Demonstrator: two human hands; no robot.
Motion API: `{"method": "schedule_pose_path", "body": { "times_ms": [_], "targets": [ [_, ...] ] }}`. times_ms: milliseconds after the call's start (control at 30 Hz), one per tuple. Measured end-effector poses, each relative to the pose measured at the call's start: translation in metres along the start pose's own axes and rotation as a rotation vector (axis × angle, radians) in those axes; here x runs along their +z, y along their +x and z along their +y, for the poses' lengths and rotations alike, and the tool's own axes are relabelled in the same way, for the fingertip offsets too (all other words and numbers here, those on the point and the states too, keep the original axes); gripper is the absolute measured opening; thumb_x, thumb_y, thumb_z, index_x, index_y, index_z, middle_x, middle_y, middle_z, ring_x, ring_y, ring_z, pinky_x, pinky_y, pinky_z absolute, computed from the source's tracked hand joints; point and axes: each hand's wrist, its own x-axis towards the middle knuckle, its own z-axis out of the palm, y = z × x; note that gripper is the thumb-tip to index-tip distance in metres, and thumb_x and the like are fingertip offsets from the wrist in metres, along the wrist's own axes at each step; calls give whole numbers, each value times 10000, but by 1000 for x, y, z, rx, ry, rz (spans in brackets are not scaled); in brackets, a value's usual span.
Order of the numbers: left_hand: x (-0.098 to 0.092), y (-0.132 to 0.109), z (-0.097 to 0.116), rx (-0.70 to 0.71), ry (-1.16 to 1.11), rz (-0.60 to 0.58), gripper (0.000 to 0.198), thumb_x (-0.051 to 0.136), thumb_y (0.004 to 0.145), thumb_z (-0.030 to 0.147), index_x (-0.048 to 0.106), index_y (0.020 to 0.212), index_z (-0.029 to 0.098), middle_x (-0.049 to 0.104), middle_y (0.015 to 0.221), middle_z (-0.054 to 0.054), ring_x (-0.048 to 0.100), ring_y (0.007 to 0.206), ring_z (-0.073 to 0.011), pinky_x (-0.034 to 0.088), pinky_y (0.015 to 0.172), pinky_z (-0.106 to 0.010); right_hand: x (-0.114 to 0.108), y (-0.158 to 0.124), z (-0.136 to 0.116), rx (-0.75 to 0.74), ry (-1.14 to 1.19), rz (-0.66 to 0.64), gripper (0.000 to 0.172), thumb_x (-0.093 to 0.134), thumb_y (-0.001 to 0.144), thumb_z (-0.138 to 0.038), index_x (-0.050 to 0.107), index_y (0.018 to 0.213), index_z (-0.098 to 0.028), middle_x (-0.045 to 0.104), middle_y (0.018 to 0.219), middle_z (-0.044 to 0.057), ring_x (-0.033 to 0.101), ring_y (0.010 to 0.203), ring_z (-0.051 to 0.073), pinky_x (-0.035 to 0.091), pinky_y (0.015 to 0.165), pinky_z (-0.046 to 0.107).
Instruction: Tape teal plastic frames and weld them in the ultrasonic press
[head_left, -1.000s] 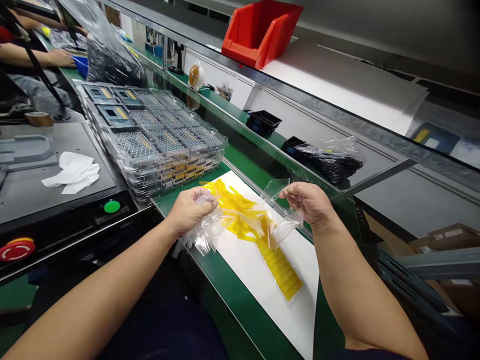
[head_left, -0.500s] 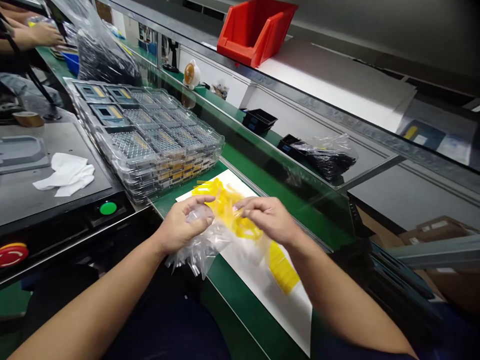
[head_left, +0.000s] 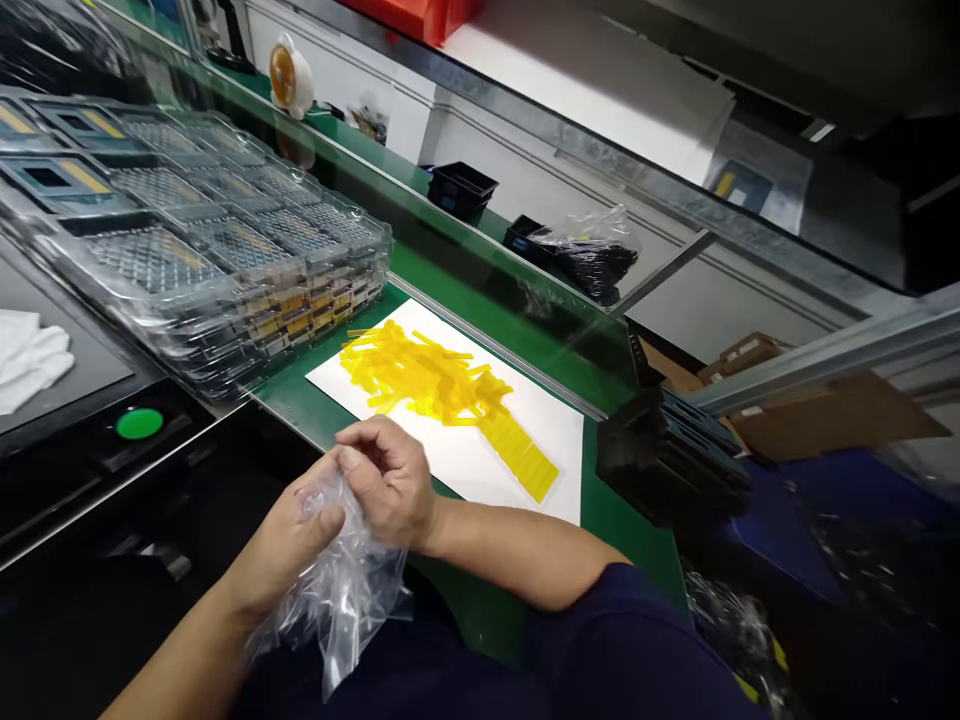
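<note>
Crumpled clear plastic bags (head_left: 341, 600) hang from my left hand (head_left: 289, 530), whose fingers are closed around them. My right hand (head_left: 394, 480) is against the top of the same bundle, fingers curled and pressed together; what sits in that pinch is hidden. Beyond my hands, a loose heap of yellow strips (head_left: 427, 370) lies on a white sheet (head_left: 555, 430). A flat yellow row of strips (head_left: 521, 455) lies at the near right end of the heap.
Stacked clear trays (head_left: 225, 240) with grey-blue parts stand at the left. A green button (head_left: 139, 423) and a white glove (head_left: 34, 355) are near them. Black bins (head_left: 461, 185) and a small fan (head_left: 291, 78) sit behind the green bench. Dark stacked parts (head_left: 667, 450) stand at right.
Both hands have drawn back from over the yellow strips towards my body, bringing the plastic bags along. My right hand has joined my left at the bundle. The view has turned right.
</note>
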Motion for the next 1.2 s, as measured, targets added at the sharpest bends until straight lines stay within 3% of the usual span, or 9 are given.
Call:
{"method": "schedule_pose_path", "body": {
  "times_ms": [133, 267, 333, 433, 533, 633, 733, 967, 1200],
  "targets": [
    [-5, -8, -2, -30, 73, -19, 647, 869, 443, 398, 636, 1019, 216, 659, 970, -92, 602, 955, -330, 523, 775, -374, 28, -18, 4, -61, 10, 43, 226, 414, 862, -342, 557, 977, -210, 597, 873, 50, 580, 816, 163, 494, 785, 317],
    [-18, -12, -14, -150, 72, -30, 490, 829, 522, 404, 649, 919, 178, 662, 841, -76, 614, 801, -259, 504, 682, -328, 28, -17, 9, -138, -135, -37, 227, 419, 872, -310, 558, 1017, -204, 618, 941, 65, 578, 900, 173, 472, 846, 329],
    [-27, -13, -22, -186, 106, 98, 416, 814, 552, 405, 639, 850, 173, 641, 746, -39, 591, 679, -194, 475, 607, -281, 11, -9, 16, -73, -259, -99, 255, 476, 863, -338, 556, 1055, -189, 627, 919, 55, 579, 837, 155, 475, 809, 300],
    [-45, -14, -31, -186, 138, 293, 352, 805, 561, 406, 546, 659, 189, 508, 547, 46, 464, 479, -105, 371, 460, -218, -33, 10, 26, 165, -626, -252, 254, 496, 858, -343, 578, 1037, -182, 643, 889, 39, 580, 766, 138, 462, 747, 267],
    [-63, -16, -34, -176, 52, 391, 382, 797, 552, 411, 482, 597, 199, 442, 493, 68, 416, 426, -87, 331, 411, -209, -85, 25, 33, 497, -1193, -546, 219, 507, 835, -329, 624, 962, -194, 666, 918, 61, 607, 844, 198, 450, 737, 294],
    [-71, -16, -32, -177, -46, 431, 382, 805, 535, 380, 475, 591, 195, 434, 487, 76, 414, 416, -77, 329, 404, -202, -119, 27, 41, 725, -1426, -687, 231, 534, 809, -308, 648, 938, -153, 670, 928, 123, 622, 879, 261, 458, 708, 319],
    [-71, -13, -29, -183, -83, 415, 379, 810, 540, 365, 479, 599, 190, 440, 488, 80, 420, 415, -75, 332, 403, -199, -130, 19, 51, 796, -1456, -679, 240, 537, 807, -279, 654, 940, -117, 667, 918, 160, 630, 886, 283, 466, 703, 329],
    [-73, -9, -28, -200, -114, 406, 370, 816, 538, 378, 502, 594, 191, 465, 501, 72, 421, 418, -81, 348, 401, -214, -134, 13, 67, 904, -1466, -597, 251, 481, 821, -222, 653, 961, -104, 664, 946, 157, 630, 882, 261, 464, 694, 307],
    [-70, -9, -31, -180, -115, 415, 360, 813, 541, 389, 523, 626, 193, 483, 510, 66, 444, 435, -90, 341, 409, -208, -140, 16, 72, 872, -1408, -528, 230, 497, 821, -275, 656, 923, -145, 670, 927, 118, 616, 868, 238, 431, 676, 281]
  ]
}}
